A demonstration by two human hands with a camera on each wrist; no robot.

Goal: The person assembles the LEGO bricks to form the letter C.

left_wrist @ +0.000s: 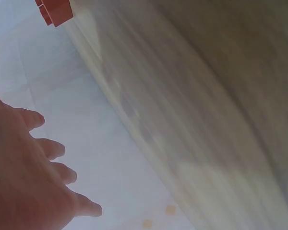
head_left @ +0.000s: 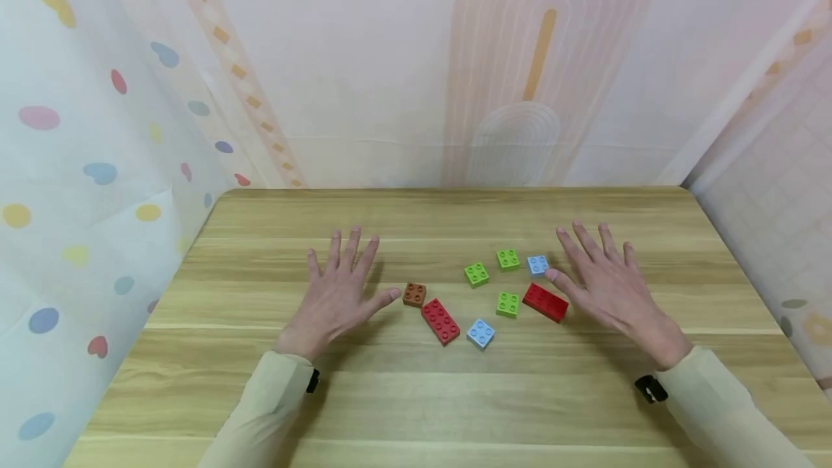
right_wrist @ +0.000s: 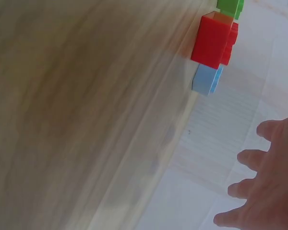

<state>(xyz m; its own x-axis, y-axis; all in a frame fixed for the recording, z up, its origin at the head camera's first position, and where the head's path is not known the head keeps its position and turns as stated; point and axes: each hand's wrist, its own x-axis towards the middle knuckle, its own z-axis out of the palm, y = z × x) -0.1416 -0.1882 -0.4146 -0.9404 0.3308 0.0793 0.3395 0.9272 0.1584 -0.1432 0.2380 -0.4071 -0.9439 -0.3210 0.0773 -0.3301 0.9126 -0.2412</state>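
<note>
My left hand (head_left: pixel 334 296) is spread with straight fingers, its thumb tip beside a brown square toy brick (head_left: pixel 414 294). A red eight-stud brick (head_left: pixel 440 321) lies just right of that brown one. On the other side, my right hand (head_left: pixel 612 293) is also spread, holding nothing. Its thumb is close to a light blue brick (head_left: pixel 537 266) and a second red brick (head_left: pixel 545 302). Between the hands are three green bricks (head_left: pixel 477 274), (head_left: pixel 508 260), (head_left: pixel 508 305) and another light blue brick (head_left: pixel 480 334). The right wrist view shows a red brick (right_wrist: pixel 213 40) away from the fingers.
The bricks lie loose on a wood-grain table (head_left: pixel 403 410). Behind it hangs a pale patterned cloth (head_left: pixel 377 78), with a dotted cloth (head_left: pixel 84 222) along the left. A black strap (head_left: pixel 651 388) shows at the right wrist.
</note>
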